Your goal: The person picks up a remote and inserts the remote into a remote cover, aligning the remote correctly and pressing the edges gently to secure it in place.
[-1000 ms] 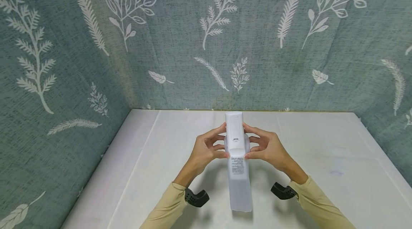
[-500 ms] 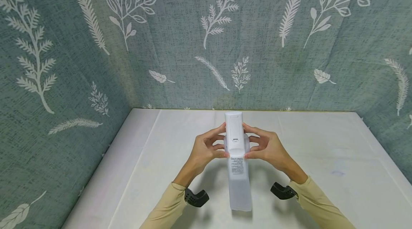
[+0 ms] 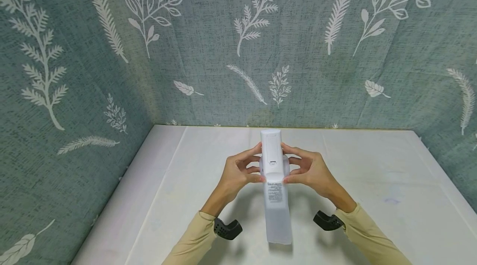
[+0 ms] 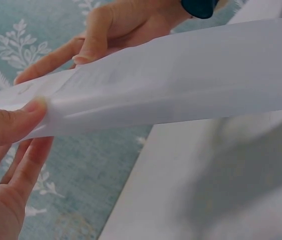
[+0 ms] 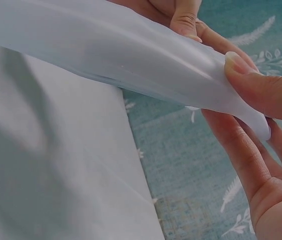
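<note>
Between my two hands is a long white device (image 3: 272,149) with a panel and small latch on its upper part. Its frosted lower part (image 3: 278,219) carries grey print and extends toward me, with a shadow on the table below it. My left hand (image 3: 238,172) pinches the left side, thumb near the joint and fingers further up. Mirroring it, my right hand (image 3: 309,174) pinches the right side. In the left wrist view the frosted part (image 4: 196,75) crosses the frame; in the right wrist view the thumb (image 5: 261,87) presses its edge. The device's far face is hidden.
A white-covered table (image 3: 193,198) lies under the hands. Green leaf-patterned fabric (image 3: 208,49) stands behind it and along both sides. Black wrist cameras (image 3: 228,229) sit at both cuffs.
The hands and the device hold the same place. Only the head view has shifted very slightly.
</note>
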Demonstrator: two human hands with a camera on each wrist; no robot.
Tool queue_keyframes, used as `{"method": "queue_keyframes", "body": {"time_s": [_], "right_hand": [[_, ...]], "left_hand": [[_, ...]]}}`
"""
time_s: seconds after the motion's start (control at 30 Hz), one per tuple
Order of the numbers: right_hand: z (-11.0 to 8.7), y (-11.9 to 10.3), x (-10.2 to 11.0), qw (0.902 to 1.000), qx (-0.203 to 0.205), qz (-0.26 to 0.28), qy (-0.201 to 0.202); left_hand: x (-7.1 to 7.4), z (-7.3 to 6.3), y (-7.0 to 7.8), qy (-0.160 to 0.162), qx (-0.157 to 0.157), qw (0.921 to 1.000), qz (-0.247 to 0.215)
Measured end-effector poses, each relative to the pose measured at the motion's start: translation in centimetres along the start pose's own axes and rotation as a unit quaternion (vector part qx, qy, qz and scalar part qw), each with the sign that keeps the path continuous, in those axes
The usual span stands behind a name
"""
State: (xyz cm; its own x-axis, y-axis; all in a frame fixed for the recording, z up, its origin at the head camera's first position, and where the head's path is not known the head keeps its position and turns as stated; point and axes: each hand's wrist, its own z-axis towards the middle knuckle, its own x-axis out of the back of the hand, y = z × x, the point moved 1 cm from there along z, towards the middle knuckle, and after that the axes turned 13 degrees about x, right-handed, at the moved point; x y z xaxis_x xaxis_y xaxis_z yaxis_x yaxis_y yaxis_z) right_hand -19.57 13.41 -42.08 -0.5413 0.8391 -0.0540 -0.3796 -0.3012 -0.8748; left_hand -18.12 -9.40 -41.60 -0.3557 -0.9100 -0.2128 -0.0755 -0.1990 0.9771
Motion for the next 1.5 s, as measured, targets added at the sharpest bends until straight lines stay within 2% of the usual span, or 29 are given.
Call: {"method": "queue_keyframes", "body": {"time_s": [0.4,0.5,0.63,0.73,1.0,1.5], "right_hand": [[-0.2,-0.5,0.1,0.9999,0.008,0.002,0.007],[-0.2,-0.5,0.2,0.9999,0.013,0.000,0.005],[-0.2,-0.5,0.2,0.9997,0.022,-0.012,-0.007],[-0.2,-0.6,0.2,0.9993,0.020,-0.023,-0.021],[-0.2,-1.4,0.0,0.9972,0.016,-0.038,-0.062],[-0.4,-1.8,0.5,0.9983,0.000,-0.031,-0.050]], "left_hand": [[-0.4,0.2,0.1,0.000,-0.007,0.9999,-0.009],[-0.4,0.3,0.2,-0.003,-0.010,0.9999,-0.001],[-0.4,0.4,0.3,-0.007,-0.015,0.9994,0.032],[-0.5,0.4,0.5,-0.018,-0.018,0.9980,0.058],[-0.7,0.5,0.9,-0.070,-0.021,0.9943,0.078],[-1.0,0.7,1.0,-0.072,-0.008,0.9946,0.075]]}}
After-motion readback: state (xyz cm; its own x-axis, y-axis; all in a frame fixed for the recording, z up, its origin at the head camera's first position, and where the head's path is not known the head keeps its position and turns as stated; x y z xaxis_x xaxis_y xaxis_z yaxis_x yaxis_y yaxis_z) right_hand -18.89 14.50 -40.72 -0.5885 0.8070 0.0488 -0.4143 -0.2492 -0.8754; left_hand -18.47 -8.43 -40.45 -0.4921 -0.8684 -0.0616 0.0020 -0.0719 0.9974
